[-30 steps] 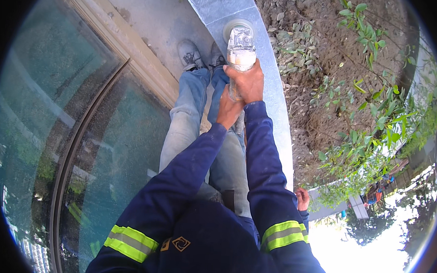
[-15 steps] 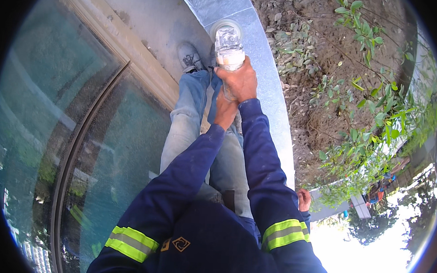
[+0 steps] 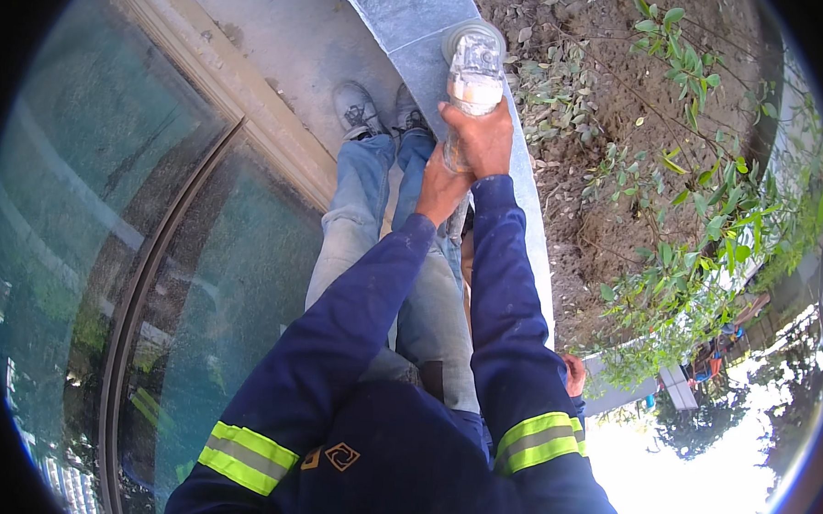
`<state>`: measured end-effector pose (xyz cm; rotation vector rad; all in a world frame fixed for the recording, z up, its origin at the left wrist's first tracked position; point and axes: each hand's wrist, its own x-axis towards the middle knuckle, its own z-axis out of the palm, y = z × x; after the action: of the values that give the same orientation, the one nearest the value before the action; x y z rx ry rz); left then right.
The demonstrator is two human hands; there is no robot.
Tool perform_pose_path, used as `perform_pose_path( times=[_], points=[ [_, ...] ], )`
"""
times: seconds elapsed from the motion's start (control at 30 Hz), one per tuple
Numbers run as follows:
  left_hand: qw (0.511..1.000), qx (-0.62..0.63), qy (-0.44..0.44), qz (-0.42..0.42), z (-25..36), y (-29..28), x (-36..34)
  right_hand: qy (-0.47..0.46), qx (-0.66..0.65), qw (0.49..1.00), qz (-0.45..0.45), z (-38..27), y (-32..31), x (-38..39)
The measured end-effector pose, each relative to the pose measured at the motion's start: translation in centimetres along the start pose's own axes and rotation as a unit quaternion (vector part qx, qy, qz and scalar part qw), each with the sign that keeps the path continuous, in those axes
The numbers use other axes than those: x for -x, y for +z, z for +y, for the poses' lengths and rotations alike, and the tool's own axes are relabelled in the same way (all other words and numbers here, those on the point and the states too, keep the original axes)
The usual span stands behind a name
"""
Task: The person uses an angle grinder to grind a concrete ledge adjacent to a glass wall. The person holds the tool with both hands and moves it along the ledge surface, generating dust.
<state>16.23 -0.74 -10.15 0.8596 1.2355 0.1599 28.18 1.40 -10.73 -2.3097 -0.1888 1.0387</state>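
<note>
A dust-covered angle grinder (image 3: 476,65) rests with its round disc (image 3: 474,37) over the grey stone slab (image 3: 422,23) of a curved ledge, close to the soil-side edge. My right hand (image 3: 484,136) is closed round the front of its body, just behind the pale head. Behind it, nearer to me, my left hand (image 3: 444,185) grips the rear of the same tool. The fingers of both hands wrap round it and are partly hidden. Whether the disc presses on the stone cannot be made out.
Dark glass panels (image 3: 199,275) with a metal frame stand to my left. My shoes (image 3: 357,108) are on a dusty floor between glass and ledge. Soil (image 3: 608,165) and a leafy shrub (image 3: 707,224) lie on the right. Another person's hand (image 3: 573,375) shows beside my right sleeve.
Both my hands have moved the angle grinder to the right and slightly away from me, from the slab's inner side toward its soil-side edge. My grip looks the same.
</note>
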Motion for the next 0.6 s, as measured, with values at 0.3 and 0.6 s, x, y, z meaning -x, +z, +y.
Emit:
perform_pose_path(
  times=[0.3,0.6],
  points=[
    [0.998,-0.016,-0.037,0.045,-1.5,-2.1,2.9,0.031,0.078,0.994,-0.071,-0.1,1.9,3.8],
    [0.999,-0.015,-0.041,-0.007,-0.2,0.5,0.8,-0.009,-0.005,1.000,0.004,0.8,-0.5,0.8]
  ],
)
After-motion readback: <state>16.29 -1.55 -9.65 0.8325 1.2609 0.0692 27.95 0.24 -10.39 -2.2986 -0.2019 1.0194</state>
